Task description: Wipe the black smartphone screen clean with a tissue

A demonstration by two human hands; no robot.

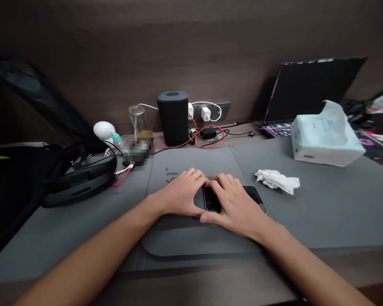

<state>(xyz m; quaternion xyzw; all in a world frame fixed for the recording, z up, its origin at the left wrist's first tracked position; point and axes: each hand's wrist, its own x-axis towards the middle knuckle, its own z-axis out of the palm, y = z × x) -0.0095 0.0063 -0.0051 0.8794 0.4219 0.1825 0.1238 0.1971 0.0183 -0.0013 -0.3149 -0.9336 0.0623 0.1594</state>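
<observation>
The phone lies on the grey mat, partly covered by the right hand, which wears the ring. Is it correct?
Not fully: the head view shows the ring on the left hand, not on the right hand, which does partly cover the phone on the grey mat.

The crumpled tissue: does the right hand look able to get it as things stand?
Probably yes. The crumpled tissue lies uncovered to the right of the right hand, and nothing tall stands between them; only one end of the flat phone lies near that path.

Left hand [183, 193], right hand [238, 206] palm-down, close together, fingers [216, 189] bent.
</observation>
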